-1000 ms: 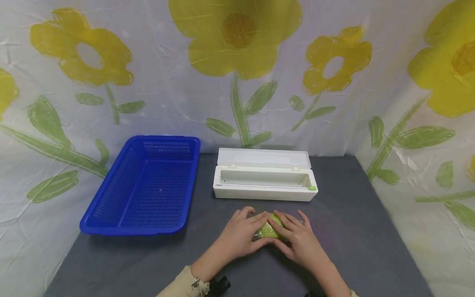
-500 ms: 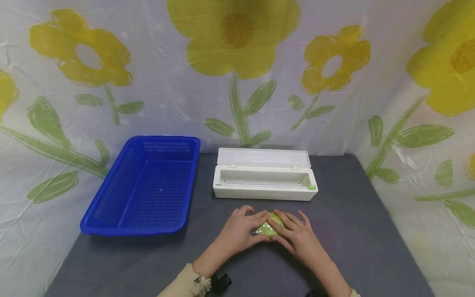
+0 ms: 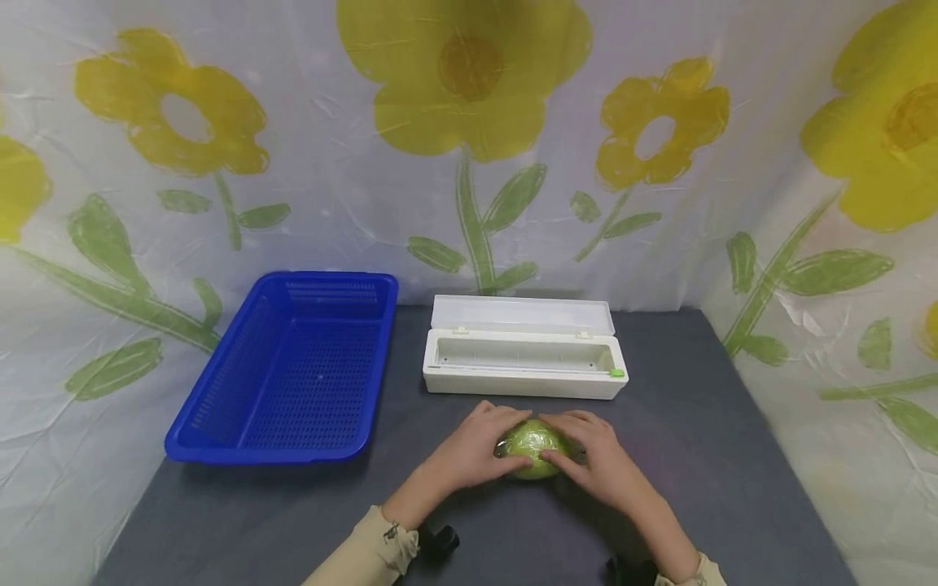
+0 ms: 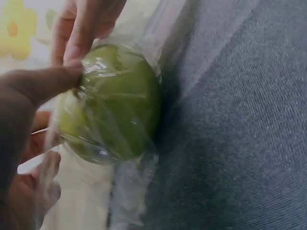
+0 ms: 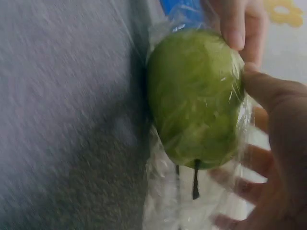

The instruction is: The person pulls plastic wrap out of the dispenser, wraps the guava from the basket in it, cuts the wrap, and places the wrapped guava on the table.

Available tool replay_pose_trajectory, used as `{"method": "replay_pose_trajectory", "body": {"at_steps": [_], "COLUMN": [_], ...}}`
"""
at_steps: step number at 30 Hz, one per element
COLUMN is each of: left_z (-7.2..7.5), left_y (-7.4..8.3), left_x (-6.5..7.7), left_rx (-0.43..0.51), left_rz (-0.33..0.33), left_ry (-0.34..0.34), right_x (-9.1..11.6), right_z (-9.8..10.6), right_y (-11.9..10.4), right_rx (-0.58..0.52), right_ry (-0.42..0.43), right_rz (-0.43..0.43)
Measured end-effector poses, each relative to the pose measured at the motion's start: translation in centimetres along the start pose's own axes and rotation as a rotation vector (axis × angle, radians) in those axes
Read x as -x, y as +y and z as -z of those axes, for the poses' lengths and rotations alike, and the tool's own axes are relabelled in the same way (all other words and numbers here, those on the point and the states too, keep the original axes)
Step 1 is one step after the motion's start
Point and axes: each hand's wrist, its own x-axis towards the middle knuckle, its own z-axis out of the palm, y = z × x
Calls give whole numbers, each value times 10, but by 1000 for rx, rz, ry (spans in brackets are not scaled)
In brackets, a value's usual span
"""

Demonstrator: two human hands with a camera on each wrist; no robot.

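A green pear wrapped in clear cling film sits on the dark tabletop between both hands. My left hand holds its left side, thumb near the front and fingers curved over behind. From the right, my right hand holds it the same way, with the thumb on its front. In the right wrist view, a dark stem sticks out of the pear. Loose film spreads beyond the fruit in the left wrist view. Both thumbs press the film close to the pear's upper surface.
Behind the hands stands a long white cling film dispenser, its lid raised and a green slider at its right end. A blue plastic basket lies to the left. A flower-printed curtain closes off the back and sides.
The hands have drawn apart a little around the pear, so more of its film-covered top shows. The thumbs, close together before, now lie farther apart.
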Motion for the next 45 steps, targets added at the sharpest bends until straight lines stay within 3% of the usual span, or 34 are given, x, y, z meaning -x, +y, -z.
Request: {"method": "replay_pose_trajectory", "body": {"at_steps": [5, 10, 19, 27, 33, 38, 45], "left_z": [-13, -15, -4, -13, -14, -10, -7], "left_y": [-7, -8, -8, -16, -18, -18, -24], "left_x": [4, 6, 5, 7, 5, 6, 12], "left_rx": [112, 195, 115, 147, 133, 24, -32], "left_rz": [94, 150, 98, 239, 246, 184, 125], "left_ry": [-81, -31, -15, -81, -84, -89, -85], "right_x": [5, 10, 7, 12, 14, 13, 13], "right_z": [0, -3, 3, 3, 1, 3, 8], "right_y": [2, 2, 1, 9, 11, 9, 12], "right_rx": [10, 42, 79, 60, 46, 55, 24], "right_ry": [-54, -19, -67, -111, -105, -113, -114], "right_rz": [-35, -18, -78, -97, -106, -114, -96]}}
